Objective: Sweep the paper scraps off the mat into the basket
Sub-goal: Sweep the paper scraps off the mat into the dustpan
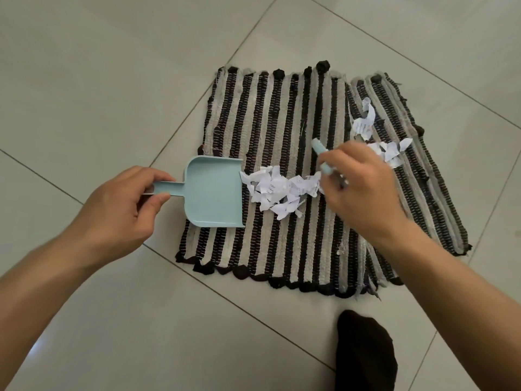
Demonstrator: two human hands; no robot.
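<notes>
Paper scraps [277,190] lie on the striped mat [282,249], w/ a pile just before the dustpan [215,191], whose handle is clamped by the left hand [124,204]. Right hand [358,187] is closed on a small brush [321,156]. More scraps [380,136] lie farther right. Scraps are judged v. light, flimsy; better swept than picked. Basket is not seen.

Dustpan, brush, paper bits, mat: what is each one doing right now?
Dustpan: empty, front lip on the mat, handle held by the left hand.
Brush: gripped in the right hand, bristles hidden.
Paper scraps: piled just in front of the dustpan; a few are scattered further right.
Mat: lying flat on the tile floor.
</notes>
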